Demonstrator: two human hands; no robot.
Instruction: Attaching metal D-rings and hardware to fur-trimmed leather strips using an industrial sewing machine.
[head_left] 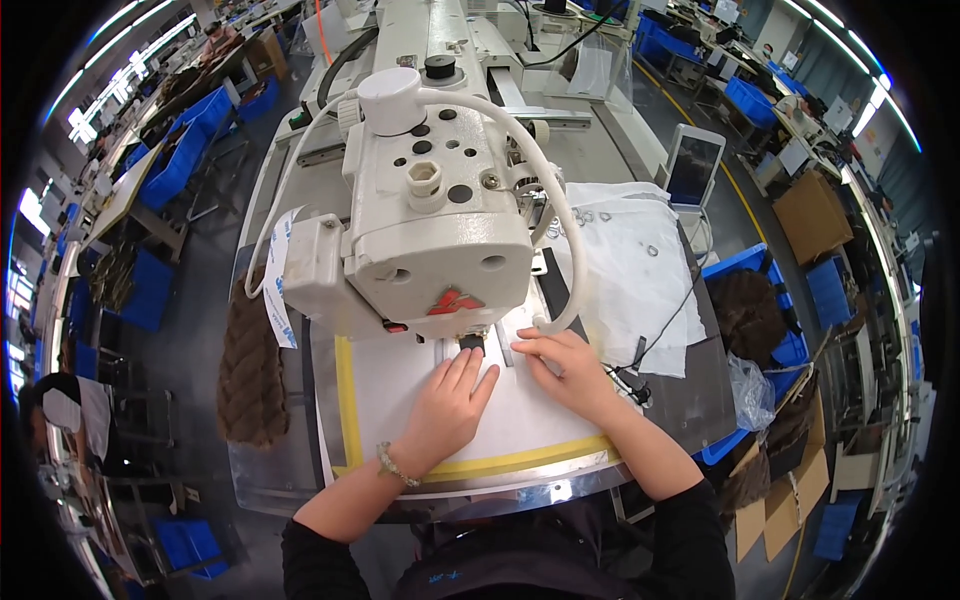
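Note:
A large off-white sewing machine head (440, 245) stands over the work surface in front of me. Under its front lies a small black piece (471, 342). My left hand (450, 408) lies flat with its fingers stretched forward and the thumb apart; its fingertips reach the near edge of the black piece. To the right, my right hand (566, 372) rests with fingers loosely bent and apart, holding nothing that I can see. Its fingertips are beside a narrow grey strip (505, 345) on the white sheet (520, 425). The machine hides the area around the needle.
Yellow tape (520, 458) edges the white sheet. Brown furry material (250, 375) lies at the left. On the right are a white cloth (640, 270) with several small rings, a tablet-like screen (694, 165), a cable and a blue bin (790, 330) holding brown material.

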